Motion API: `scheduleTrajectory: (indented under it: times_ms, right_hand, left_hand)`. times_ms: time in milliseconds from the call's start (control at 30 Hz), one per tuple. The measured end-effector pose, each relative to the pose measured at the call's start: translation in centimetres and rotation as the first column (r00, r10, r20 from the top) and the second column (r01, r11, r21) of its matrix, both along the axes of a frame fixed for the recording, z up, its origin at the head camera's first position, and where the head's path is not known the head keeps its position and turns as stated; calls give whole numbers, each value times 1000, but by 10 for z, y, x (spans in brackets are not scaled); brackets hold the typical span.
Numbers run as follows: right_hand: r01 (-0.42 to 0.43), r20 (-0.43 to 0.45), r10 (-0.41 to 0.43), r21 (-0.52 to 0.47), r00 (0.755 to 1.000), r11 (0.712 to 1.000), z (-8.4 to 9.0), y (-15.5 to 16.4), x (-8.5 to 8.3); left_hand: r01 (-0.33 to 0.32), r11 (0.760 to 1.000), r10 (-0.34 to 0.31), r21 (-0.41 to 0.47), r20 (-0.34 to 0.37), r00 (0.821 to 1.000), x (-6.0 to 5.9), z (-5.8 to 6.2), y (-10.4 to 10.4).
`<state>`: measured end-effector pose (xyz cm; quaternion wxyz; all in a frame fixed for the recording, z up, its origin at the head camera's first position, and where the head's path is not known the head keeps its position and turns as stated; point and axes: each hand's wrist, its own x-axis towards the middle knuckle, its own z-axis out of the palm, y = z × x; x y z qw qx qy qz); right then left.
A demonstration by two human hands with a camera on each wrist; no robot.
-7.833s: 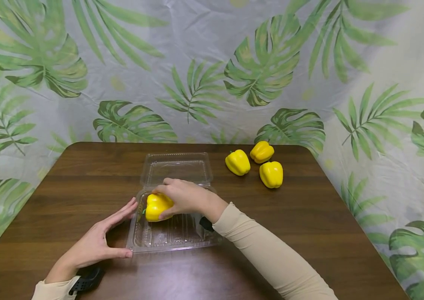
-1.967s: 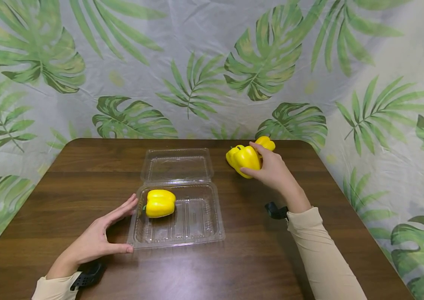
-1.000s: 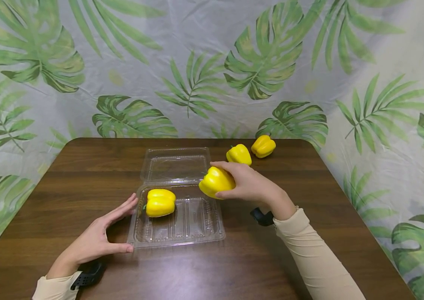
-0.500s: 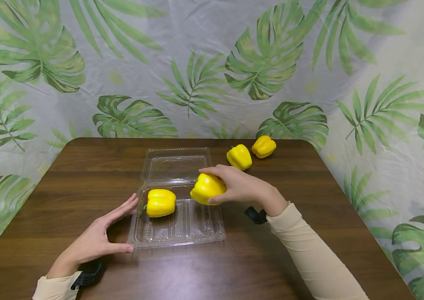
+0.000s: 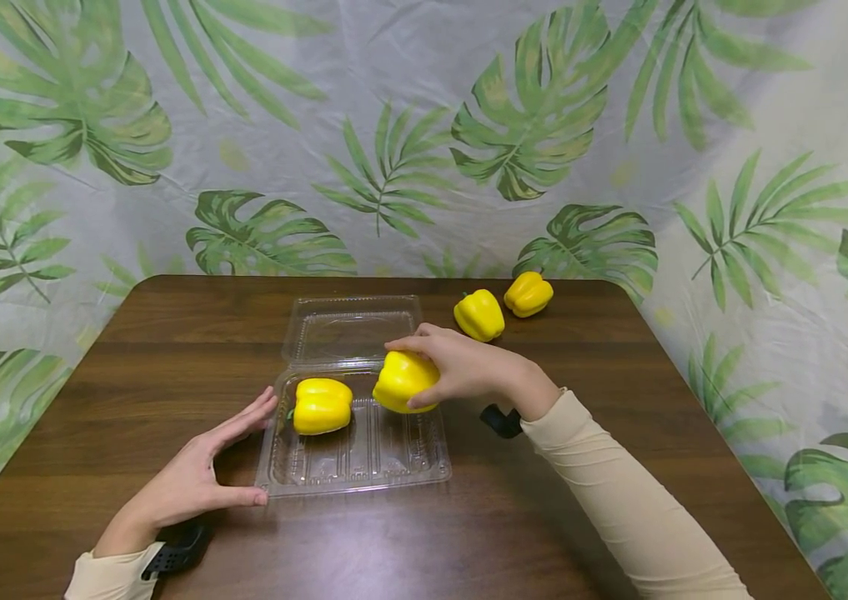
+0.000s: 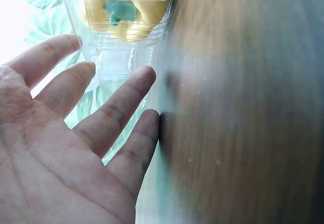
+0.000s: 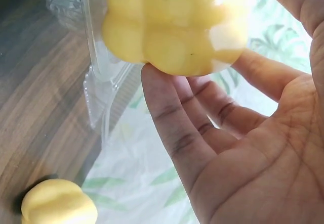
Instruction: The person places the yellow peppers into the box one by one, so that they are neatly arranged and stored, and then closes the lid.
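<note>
In the head view a clear plastic clamshell container lies open on the table, its lid folded back. One yellow bell pepper sits in its left half, stem to the left. My right hand grips a second yellow bell pepper over the container's right half; whether it touches the base I cannot tell. The right wrist view shows that pepper between thumb and fingers. My left hand is spread at the container's left edge, thumb at the front corner. In the left wrist view its fingers are extended.
Two more yellow bell peppers, one nearer and one farther back, stand at the back right of the dark wooden table. Behind the table hangs a leaf-patterned cloth.
My right hand took a bell pepper from the group at back right and carried it left over the container. The first pepper was let go in the left half. My left hand stayed put.
</note>
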<state>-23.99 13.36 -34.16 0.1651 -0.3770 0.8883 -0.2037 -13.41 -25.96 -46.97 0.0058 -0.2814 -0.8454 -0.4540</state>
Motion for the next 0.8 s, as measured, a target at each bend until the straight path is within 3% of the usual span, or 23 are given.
scheduleTrajectory:
  times_ms: [333, 800]
  right_hand:
    - [-72, -15, 73, 96, 997, 993, -1, -17, -7]
    - [-96, 17, 95, 173, 995, 980, -15, -34, -8]
  left_hand:
    - [4, 1000, -4, -1, -3, 1000, 0, 0, -1]
    - [-5, 1000, 5, -11, -7, 1000, 0, 0, -1]
